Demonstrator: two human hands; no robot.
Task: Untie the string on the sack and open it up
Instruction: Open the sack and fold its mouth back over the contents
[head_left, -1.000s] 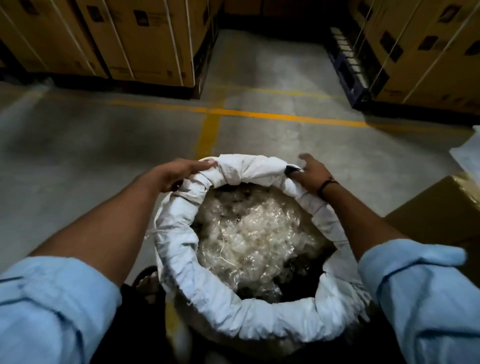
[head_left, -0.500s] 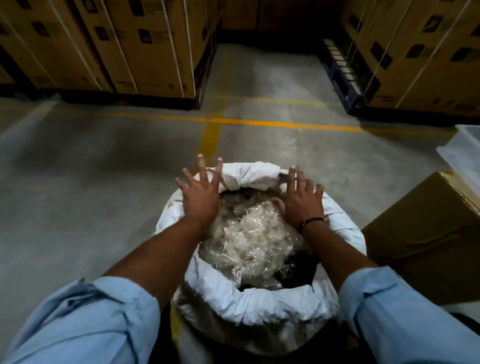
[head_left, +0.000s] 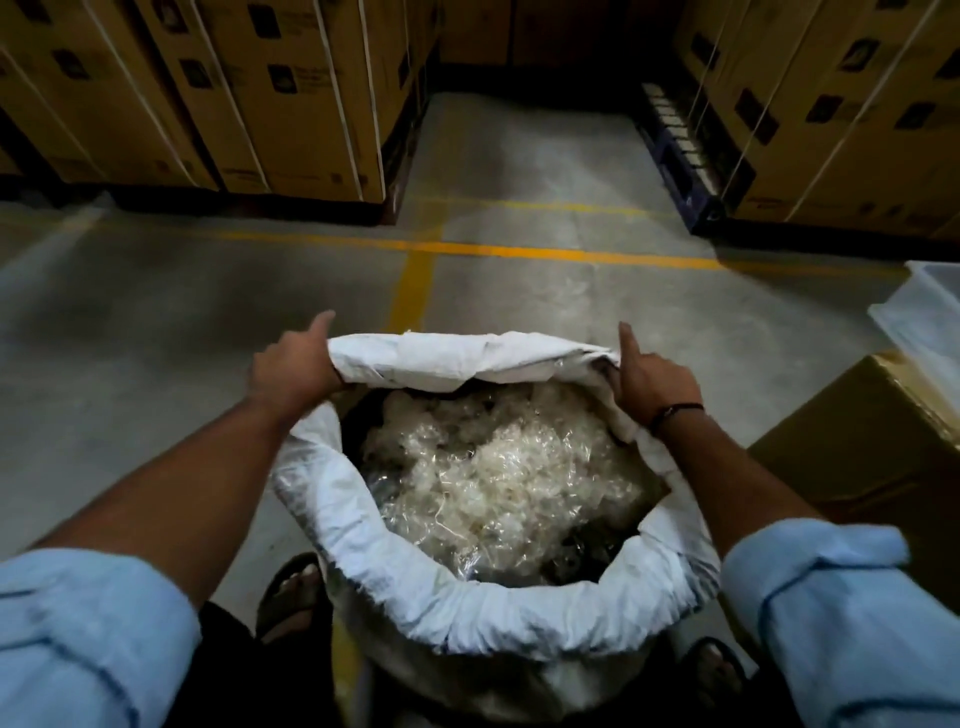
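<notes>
A white woven sack (head_left: 415, 603) stands on the floor right in front of me, its mouth wide open and its rim rolled outward. Crumpled clear plastic (head_left: 498, 473) fills the inside. My left hand (head_left: 291, 366) grips the far left of the rolled rim, index finger pointing forward. My right hand (head_left: 649, 376) grips the far right of the rim, index finger also raised; a dark band circles its wrist. Between the two hands the far edge of the sack (head_left: 467, 358) is stretched taut. No string is visible.
Stacked strapped cardboard cartons (head_left: 270, 98) on pallets line the back left, more cartons (head_left: 831, 114) the back right. A brown cardboard box (head_left: 857, 441) sits close on my right with a clear plastic bin (head_left: 930, 322) behind it. Yellow lines mark the concrete floor (head_left: 156, 322). My sandalled foot (head_left: 293, 592) shows beside the sack.
Both hands, which lay spread flat over the contents half a second ago, have moved apart to the far rim and closed on it, pulling it wide.
</notes>
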